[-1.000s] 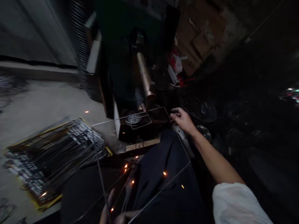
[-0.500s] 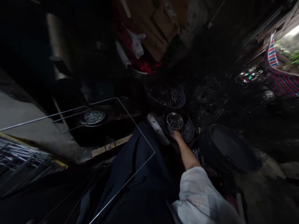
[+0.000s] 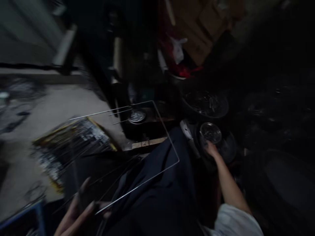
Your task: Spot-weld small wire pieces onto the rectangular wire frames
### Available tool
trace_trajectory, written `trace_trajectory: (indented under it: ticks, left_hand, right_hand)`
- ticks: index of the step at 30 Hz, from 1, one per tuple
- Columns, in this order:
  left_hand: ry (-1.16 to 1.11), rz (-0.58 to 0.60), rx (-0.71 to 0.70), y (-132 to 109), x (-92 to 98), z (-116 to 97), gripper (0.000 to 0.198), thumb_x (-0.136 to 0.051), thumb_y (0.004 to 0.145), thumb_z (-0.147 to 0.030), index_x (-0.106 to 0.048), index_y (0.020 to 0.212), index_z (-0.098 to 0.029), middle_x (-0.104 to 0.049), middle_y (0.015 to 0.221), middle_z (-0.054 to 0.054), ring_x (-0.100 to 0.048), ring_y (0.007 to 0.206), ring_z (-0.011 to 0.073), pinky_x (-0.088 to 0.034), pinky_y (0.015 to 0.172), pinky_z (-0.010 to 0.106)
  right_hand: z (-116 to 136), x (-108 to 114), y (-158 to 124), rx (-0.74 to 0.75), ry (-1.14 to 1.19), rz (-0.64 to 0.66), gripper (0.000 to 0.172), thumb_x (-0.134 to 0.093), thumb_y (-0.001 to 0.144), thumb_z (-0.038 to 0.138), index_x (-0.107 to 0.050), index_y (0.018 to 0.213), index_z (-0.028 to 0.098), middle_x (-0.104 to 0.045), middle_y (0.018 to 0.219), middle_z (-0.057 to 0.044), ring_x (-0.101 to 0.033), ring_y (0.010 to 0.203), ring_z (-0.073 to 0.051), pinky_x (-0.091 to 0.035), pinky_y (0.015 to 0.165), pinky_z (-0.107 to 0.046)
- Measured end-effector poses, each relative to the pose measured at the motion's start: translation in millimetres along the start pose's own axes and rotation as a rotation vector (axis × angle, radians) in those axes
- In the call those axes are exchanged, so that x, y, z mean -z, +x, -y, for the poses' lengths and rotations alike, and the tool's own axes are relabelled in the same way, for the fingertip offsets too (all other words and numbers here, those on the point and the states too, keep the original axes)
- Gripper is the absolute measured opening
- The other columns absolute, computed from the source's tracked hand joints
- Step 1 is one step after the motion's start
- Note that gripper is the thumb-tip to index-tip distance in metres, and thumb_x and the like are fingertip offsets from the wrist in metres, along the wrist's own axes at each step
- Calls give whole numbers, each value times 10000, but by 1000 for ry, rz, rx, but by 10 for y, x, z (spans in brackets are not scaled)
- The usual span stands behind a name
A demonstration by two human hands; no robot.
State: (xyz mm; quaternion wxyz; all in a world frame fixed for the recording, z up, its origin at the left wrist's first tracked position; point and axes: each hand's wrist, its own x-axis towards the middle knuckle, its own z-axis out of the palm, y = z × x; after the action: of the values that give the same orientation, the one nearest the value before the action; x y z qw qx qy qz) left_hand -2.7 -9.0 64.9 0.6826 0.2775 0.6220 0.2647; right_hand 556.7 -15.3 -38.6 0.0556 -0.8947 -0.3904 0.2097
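Observation:
A thin bent wire frame (image 3: 169, 134) lies across the view above my dark-trousered lap. At the lower left my left hand (image 3: 76, 216) has its fingers stretched and apart. The near end of the wire comes close to its thumb and fingertips; blur obscures whether they touch. On the right, my right hand (image 3: 211, 148) is closed at the near rim of a small round metal bowl (image 3: 211, 132), its fingertips partly hidden. This bowl holds small shiny pieces and sits inside a larger dark tub (image 3: 230, 149).
Another dark tub (image 3: 225, 109) with metal pieces stands behind. A dish of small parts (image 3: 137, 116) is on the machine (image 3: 118, 59). Stacked wire pieces (image 3: 76, 141) lie left, near a blue crate (image 3: 39, 216). A wooden strip (image 3: 149, 143) lies by my knee.
The view has swung left, so the scene sits further right. My left hand has come into view by the wire's near end. My right hand stays at the metal bowl.

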Motion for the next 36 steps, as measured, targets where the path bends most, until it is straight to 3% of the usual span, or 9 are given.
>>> trace_trajectory:
  ticks: [2, 5, 9, 10, 12, 15, 18, 23, 36]
  left_hand:
    - [-42, -25, -59, -109, -17, -9, 947, -773, 702, -502, -232, 1479, -506, -756, 813, -22, -706, 731, 237, -571, 643, 278]
    - [-113, 26, -142, -81, -33, 13, 945, -753, 764, -420, -180, 1516, -427, -743, 779, 7, -688, 676, 211, -551, 621, 255]
    - [-175, 163, -254, 10, 18, 114, 1006, -744, 801, -308, -63, 1539, -372, -747, 786, 50, -698, 678, 226, -565, 654, 310]
    - [-184, 191, -276, 23, 30, 137, 1010, -741, 807, -291, -51, 1540, -372, -749, 788, 54, -701, 678, 228, -567, 659, 320]
    - [-209, 221, -304, 41, 38, 164, 992, -727, 824, -280, -50, 1542, -369, -752, 791, 49, -703, 677, 226, -567, 666, 324]
    - [-234, 203, -320, 52, 13, 161, 980, -711, 842, -301, -36, 1552, -319, -752, 782, 32, -702, 671, 217, -562, 665, 305]
    - [-263, 189, -343, 67, -24, 126, 991, -729, 825, -300, -58, 1554, -305, -753, 776, 33, -705, 660, 223, -570, 655, 317]
    - [-339, 214, -315, 149, -43, 67, 1018, -755, 795, -286, -74, 1550, -338, -750, 784, 48, -702, 647, 218, -570, 633, 311]
    - [-365, 267, -296, 404, -71, -13, 923, -679, 863, -340, -60, 1549, -330, -739, 759, 58, -677, 611, 201, -524, 606, 275]
  right_hand:
    - [26, 213, -172, 84, 102, 30, 306, -580, 809, 152, -663, 1102, 121, -721, 920, -97, -693, 821, -197, -542, 680, -265]
    - [131, 582, -613, 142, 604, 74, 302, -656, 813, 329, -688, 1032, 124, -627, 647, -11, -584, 523, -135, -437, 447, -199]
    - [722, 887, -1345, 338, 844, 206, 318, -761, 791, 402, -720, 1010, 174, -634, 661, -1, -555, 483, -101, -429, 436, -181]
    - [952, 877, -1477, 448, 855, 257, 318, -759, 798, 417, -731, 1007, 180, -685, 768, -34, -615, 557, -124, -494, 507, -211]
    - [1431, 741, -1642, 724, 772, 439, 458, -751, 793, 503, -717, 1134, 199, -702, 1094, -102, -694, 932, -243, -563, 838, -361]
    - [2012, 364, -1702, 1067, 435, 597, 853, -830, 684, 541, -509, 1422, 259, -540, 1418, -88, -489, 1320, -300, -366, 1131, -455]
    - [2312, 8, -1665, 1235, 165, 521, 961, -820, 745, 406, -302, 1536, 239, -384, 1537, -93, -320, 1436, -269, -277, 1191, -439]
    - [2409, -212, -1600, 1307, 39, 373, 917, -686, 822, 147, -161, 1572, 201, -292, 1580, -107, -242, 1468, -241, -266, 1209, -434]
    - [2421, -183, -1493, 1212, 77, 368, 897, -663, 800, 142, -208, 1559, 294, -312, 1574, -29, -369, 1412, -219, -383, 1145, -394]
